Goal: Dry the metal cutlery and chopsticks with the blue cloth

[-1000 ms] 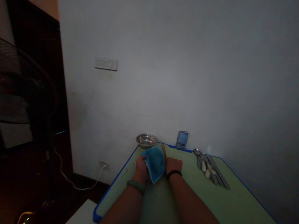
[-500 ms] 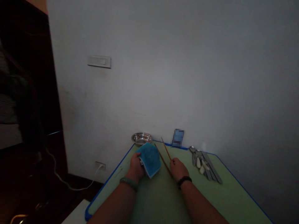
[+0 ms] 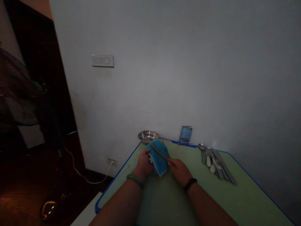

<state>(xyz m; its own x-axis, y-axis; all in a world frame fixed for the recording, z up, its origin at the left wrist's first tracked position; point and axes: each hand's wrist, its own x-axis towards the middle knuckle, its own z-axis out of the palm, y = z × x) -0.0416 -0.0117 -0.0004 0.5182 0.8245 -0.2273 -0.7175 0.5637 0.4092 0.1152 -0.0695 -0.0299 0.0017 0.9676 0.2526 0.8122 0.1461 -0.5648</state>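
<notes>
A blue cloth (image 3: 161, 166) with a pale edge is gripped in my left hand (image 3: 144, 164), fingers wrapped under it. My right hand (image 3: 180, 172) pinches the near end of a thin brown chopstick (image 3: 158, 151), which slants up and left across the face of the cloth. Behind the cloth, a bit of a second brown stick shows beside its right edge; the rest is hidden. Just beyond the cloth, at the table's far left corner, stands a shiny metal bowl (image 3: 148, 135).
On the green table (image 3: 202, 197) with blue edging, several spoons and knives (image 3: 217, 166) lie at the right. A blurred-out upright device (image 3: 185, 135) leans by the wall (image 3: 164, 78). Left of the table, a white cable (image 3: 89, 182) runs to a wall socket (image 3: 112, 162).
The chopstick in my right hand has swung left from beside the cloth to lie across it. My right hand has come closer to the cloth. The view has shifted slightly.
</notes>
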